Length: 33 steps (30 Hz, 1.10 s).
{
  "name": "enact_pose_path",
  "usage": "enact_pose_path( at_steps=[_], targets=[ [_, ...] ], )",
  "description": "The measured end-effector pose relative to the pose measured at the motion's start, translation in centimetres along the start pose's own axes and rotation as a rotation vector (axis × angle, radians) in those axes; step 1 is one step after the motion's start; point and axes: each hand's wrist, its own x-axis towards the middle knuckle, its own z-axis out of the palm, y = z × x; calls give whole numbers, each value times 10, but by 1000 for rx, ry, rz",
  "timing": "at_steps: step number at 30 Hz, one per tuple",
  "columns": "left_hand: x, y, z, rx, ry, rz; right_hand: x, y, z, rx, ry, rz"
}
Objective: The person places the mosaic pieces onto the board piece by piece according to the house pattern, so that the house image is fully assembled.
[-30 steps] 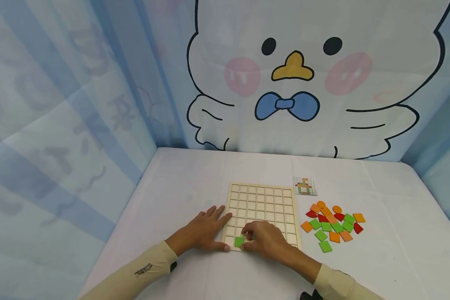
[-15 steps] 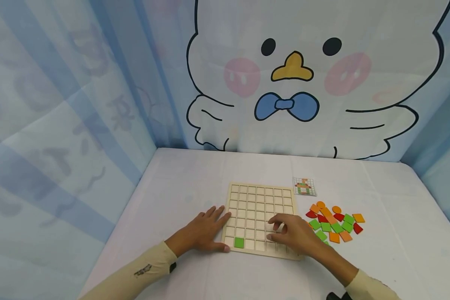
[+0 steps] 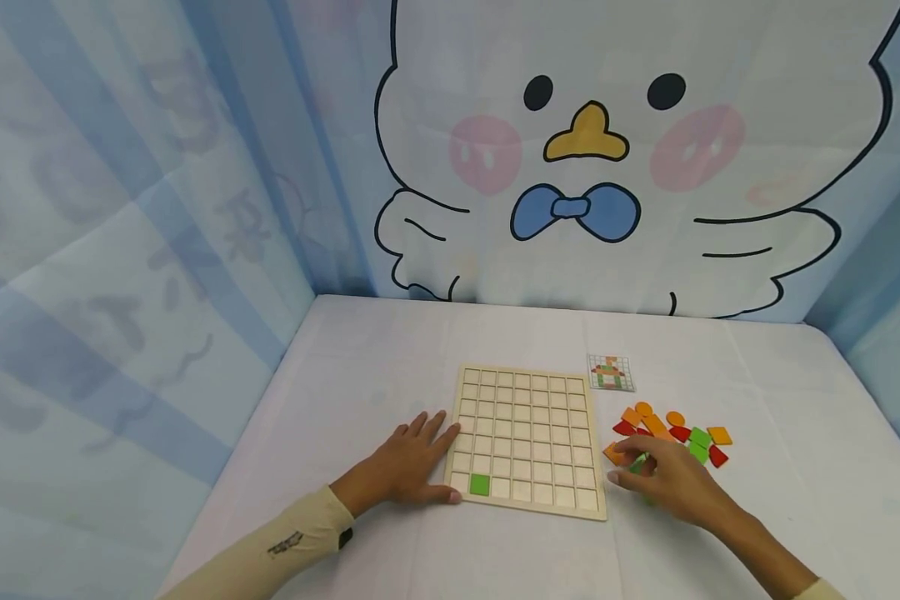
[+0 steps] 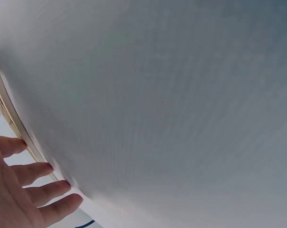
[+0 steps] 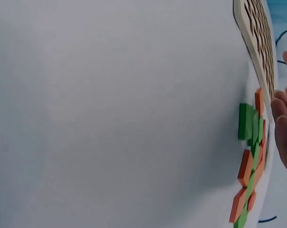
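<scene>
A wooden grid board (image 3: 522,414) lies on the white table, with one green square tile (image 3: 480,485) in its bottom row, second cell from the left. My left hand (image 3: 408,462) rests with spread fingers along the board's left edge; the left wrist view shows its fingertips touching the board's rim (image 4: 10,111). Over the loose tiles right of the board hovers my right hand (image 3: 675,479), thumb and index finger apart, nothing between them. An orange square tile (image 3: 612,454) lies by its index finger. The hand covers several green and orange tiles in the head view.
Around the right hand lie loose tiles: orange circles (image 3: 675,418), red wedge pieces (image 3: 717,456), green squares (image 3: 698,451) and orange squares (image 3: 719,436). A small pattern card (image 3: 611,372) sits at the board's upper right corner. A printed curtain (image 3: 570,275) hangs behind the table.
My right hand has let go of the green tile in the bottom row and moved right, across the board, to the loose tiles. The left hand has stayed in place.
</scene>
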Motion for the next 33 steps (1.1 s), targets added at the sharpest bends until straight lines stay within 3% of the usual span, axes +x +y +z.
enact_pose_path(
  at_steps=[14, 33],
  targets=[
    [-2, 3, -6, -58, -26, -27, -17, 25, -13, -125, 39, 53],
    [-2, 3, -4, -27, -20, -12, -24, 31, -9, -135, -1, 123]
  ],
)
